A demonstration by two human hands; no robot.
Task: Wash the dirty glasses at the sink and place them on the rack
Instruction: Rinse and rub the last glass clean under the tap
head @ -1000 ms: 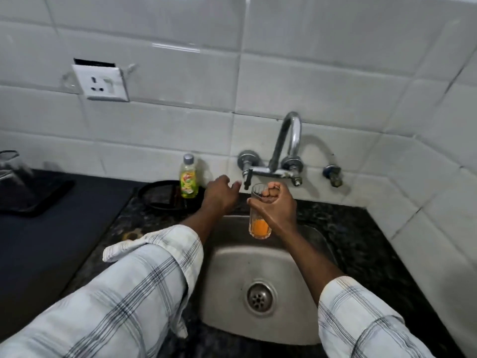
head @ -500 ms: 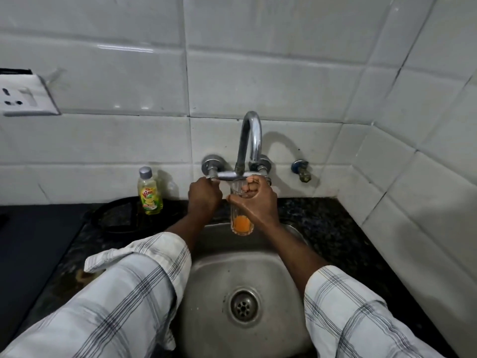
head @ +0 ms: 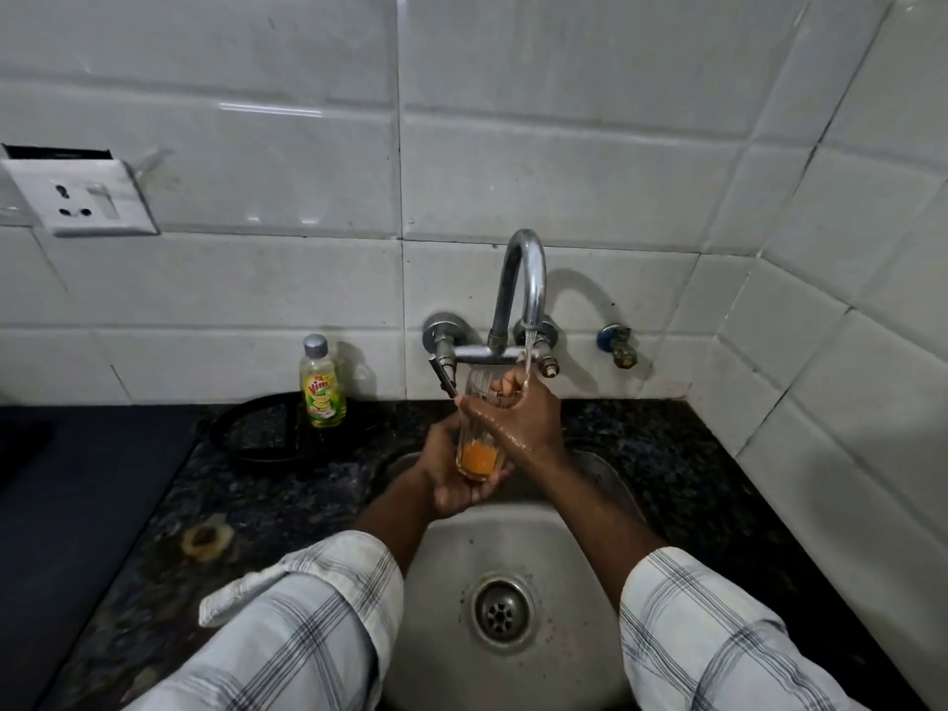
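The glass (head: 477, 456) is held roughly upright over the back of the sink (head: 513, 551), right under the tap (head: 519, 279), w/ orange residue in its btm. L hand (head: 449, 484) cups the base from below and the left, fingers curled under it. R hand (head: 526, 420) grips the upper part: thumb laid across the near side, fingertips (head: 505, 386) bent in at the rim; can't tell if they go inside. Both hands are closed on the glass, neither spread. A thin stream of water (head: 528, 351) runs from the spout onto the R fingers at the rim; R hand is wet and shiny.

Tight spot up there: the tap's cross bar (head: 482, 354) sits just above the glass mouth, & its lever (head: 445, 374) hangs down just left of the rim, near the R thumb tip. A small blue-capped valve (head: 618, 346) pokes from the wall further right, apart from the hands.

Left of the sink, on the dark speckled counter (head: 692, 454): a green-yellow dish soap bottle (head: 322, 390), upright, gray cap, against the wall, at the back edge of a black round ring or pan (head: 267, 433), can't tell which. Nearer, a yellowish ring-shaped bit (head: 206, 541) lies on the counter. Far left, a dark flat surface (head: 77, 505). A socket plate (head: 82, 197) is on the white tiles (head: 564, 171), upper left. The drain (head: 502, 610) is in the sink floor, below the hands. Plaid sleeves (head: 287, 633), rolled at the forearms, fill the btm corners.
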